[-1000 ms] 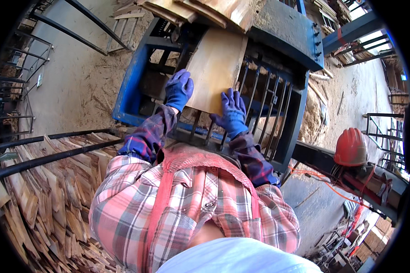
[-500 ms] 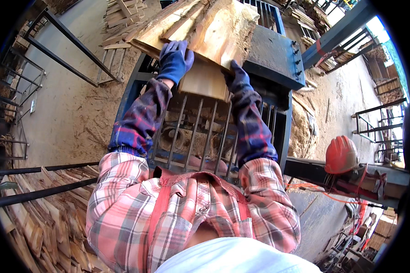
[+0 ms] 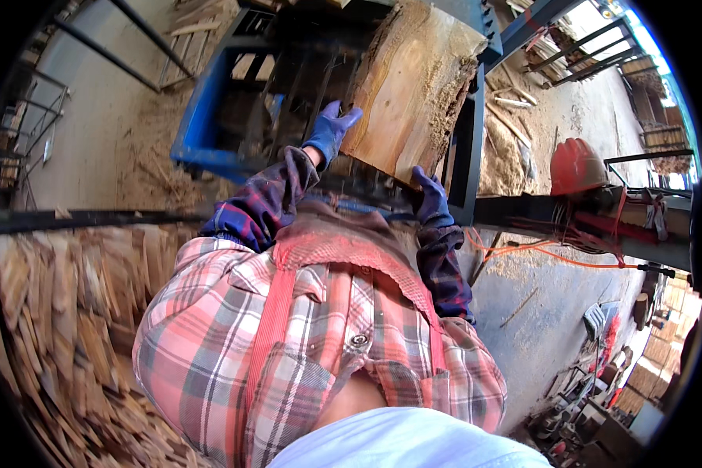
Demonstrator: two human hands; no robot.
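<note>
A broad, rough-sawn wooden board (image 3: 405, 97) lies tilted over the blue metal machine frame (image 3: 199, 117), its bark-edged right side strewn with sawdust. My left hand (image 3: 333, 134), in a blue-purple glove, is at the board's left edge with thumb and fingers apart. The fingertips come up to the edge; I cannot tell whether they press on it. My right hand (image 3: 433, 200), gloved alike, grips the near right corner with its thumb on top. Its other fingers are mostly hidden. Dark bars of the machine show left of the board.
A large heap of wood strips (image 3: 78, 327) fills the lower left. At right, a red hard hat (image 3: 577, 166) rests on a dark beam (image 3: 515, 210), with an orange cord (image 3: 554, 246) hanging beneath. Metal racks (image 3: 655, 160) and tools (image 3: 593, 374) stand farther right; sawdust covers the floor.
Both hands have come nearer my body, the left shifting right. Several stacked pieces showed before; one board now lies nearer, turned and farther right. My view has swung too.
</note>
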